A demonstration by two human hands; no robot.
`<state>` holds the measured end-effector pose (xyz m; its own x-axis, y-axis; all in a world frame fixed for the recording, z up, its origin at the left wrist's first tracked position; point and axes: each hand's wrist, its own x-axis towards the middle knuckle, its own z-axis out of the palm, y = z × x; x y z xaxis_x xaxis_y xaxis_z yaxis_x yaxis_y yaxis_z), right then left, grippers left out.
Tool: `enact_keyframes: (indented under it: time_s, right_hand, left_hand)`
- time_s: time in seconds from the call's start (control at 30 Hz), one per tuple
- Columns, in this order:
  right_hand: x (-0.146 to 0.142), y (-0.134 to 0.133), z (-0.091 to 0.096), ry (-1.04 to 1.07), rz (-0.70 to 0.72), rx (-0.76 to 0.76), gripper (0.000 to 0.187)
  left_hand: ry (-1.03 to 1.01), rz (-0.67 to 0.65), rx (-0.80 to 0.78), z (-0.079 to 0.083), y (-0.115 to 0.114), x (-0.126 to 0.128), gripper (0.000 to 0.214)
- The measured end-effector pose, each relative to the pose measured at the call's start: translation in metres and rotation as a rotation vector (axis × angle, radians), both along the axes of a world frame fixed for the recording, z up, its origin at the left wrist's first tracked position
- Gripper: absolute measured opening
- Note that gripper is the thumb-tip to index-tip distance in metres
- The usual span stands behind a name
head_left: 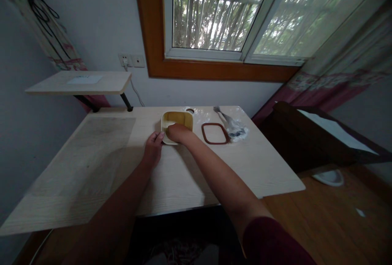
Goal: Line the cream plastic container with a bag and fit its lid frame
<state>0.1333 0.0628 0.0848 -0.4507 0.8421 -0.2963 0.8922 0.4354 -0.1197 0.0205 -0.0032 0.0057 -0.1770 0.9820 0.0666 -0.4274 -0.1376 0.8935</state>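
A rectangular container [177, 116] with a pale rim and a yellowish-brown inside sits on the table in front of me. My left hand [153, 149] is closed on its near left edge, fingers and thumb at the rim. My right hand [178, 132] reaches into the container from the right, its fingers curled down and mostly hidden. Whether it holds anything I cannot make out. To the right lies a flat reddish-brown rectangular ring [203, 133] with rounded corners, apart from both hands. Beside it is a crumpled clear plastic bag [238, 130] with a grey twisted end.
The pale wooden table [245, 171] has a cable hole at its back edge. A raised shelf [52, 83] on black legs stands at the back left, with a white paper [85, 79] on it. A dark piece of furniture [294, 142] is to the right.
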Motion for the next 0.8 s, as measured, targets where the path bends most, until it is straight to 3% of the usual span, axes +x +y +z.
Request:
enact_keyframes:
  time_s: [0.2, 0.53, 0.8]
  right_hand:
    - [0.002, 0.002, -0.008, 0.056, 0.011, 0.028, 0.038]
    - [0.007, -0.010, 0.000, 0.098, 0.009, 0.046, 0.037]
    - [0.006, -0.011, 0.006, 0.085, 0.013, 0.028, 0.037]
  left_hand:
    - [-0.030, -0.011, 0.012, -0.002, 0.002, 0.000, 0.031]
    - [-0.015, -0.013, 0.024, -0.004, 0.001, -0.001, 0.035]
    - [0.205, 0.101, 0.029, -0.004, 0.000, -0.004, 0.034]
